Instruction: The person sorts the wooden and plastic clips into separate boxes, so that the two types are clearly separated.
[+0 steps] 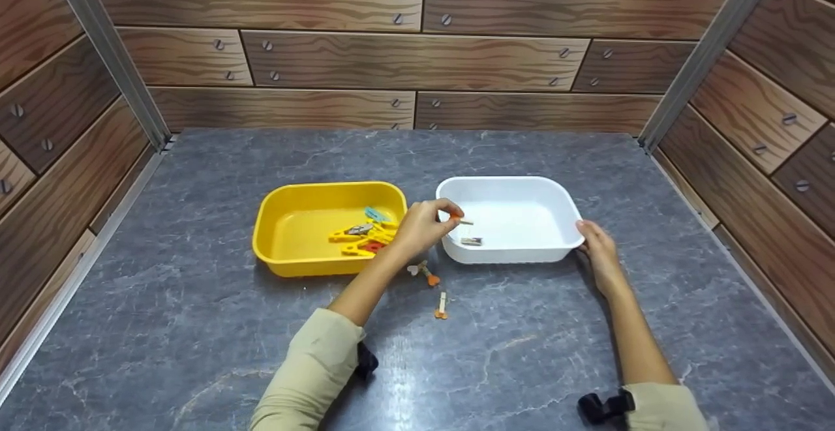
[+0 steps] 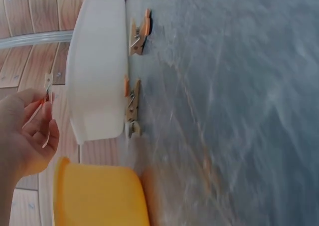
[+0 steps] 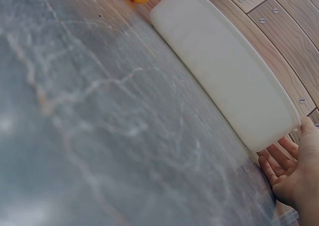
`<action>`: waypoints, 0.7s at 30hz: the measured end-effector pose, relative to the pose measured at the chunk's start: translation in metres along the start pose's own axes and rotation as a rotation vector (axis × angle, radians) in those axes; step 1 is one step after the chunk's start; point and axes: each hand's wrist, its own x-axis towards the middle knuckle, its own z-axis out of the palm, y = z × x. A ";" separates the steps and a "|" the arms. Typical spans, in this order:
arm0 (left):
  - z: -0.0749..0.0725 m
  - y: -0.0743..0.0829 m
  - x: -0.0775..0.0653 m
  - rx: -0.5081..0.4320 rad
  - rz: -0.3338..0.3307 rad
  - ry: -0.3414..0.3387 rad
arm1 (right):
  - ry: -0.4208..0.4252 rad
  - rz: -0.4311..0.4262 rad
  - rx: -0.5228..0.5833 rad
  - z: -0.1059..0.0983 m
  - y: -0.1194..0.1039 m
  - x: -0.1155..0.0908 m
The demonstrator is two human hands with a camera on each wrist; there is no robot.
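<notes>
My left hand pinches a small wooden clothespin with an orange piece on it, above the left end of the white tray. Its bare wooden end points right, over the tray's inside. Another small clothespin lies in that tray at the front left corner. At the tray's right end, my right hand grips the wall, the thumb at the rim and the fingers below it outside. On the table in front lie more small wooden clothespins, with orange and white decorations.
Left of the white tray stands a yellow tray. It holds yellow clips, a blue clip and a red piece, partly hidden behind my left hand. Wood-patterned walls enclose the grey marbled table at the back and sides.
</notes>
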 end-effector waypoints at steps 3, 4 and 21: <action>0.007 -0.003 0.005 0.035 -0.021 0.037 | 0.006 0.003 -0.009 0.001 -0.001 -0.001; 0.009 -0.004 0.007 0.047 -0.027 0.047 | 0.009 0.004 -0.011 0.001 -0.002 -0.001; 0.026 -0.013 0.021 0.116 -0.084 0.080 | -0.004 0.009 -0.026 -0.001 0.001 0.001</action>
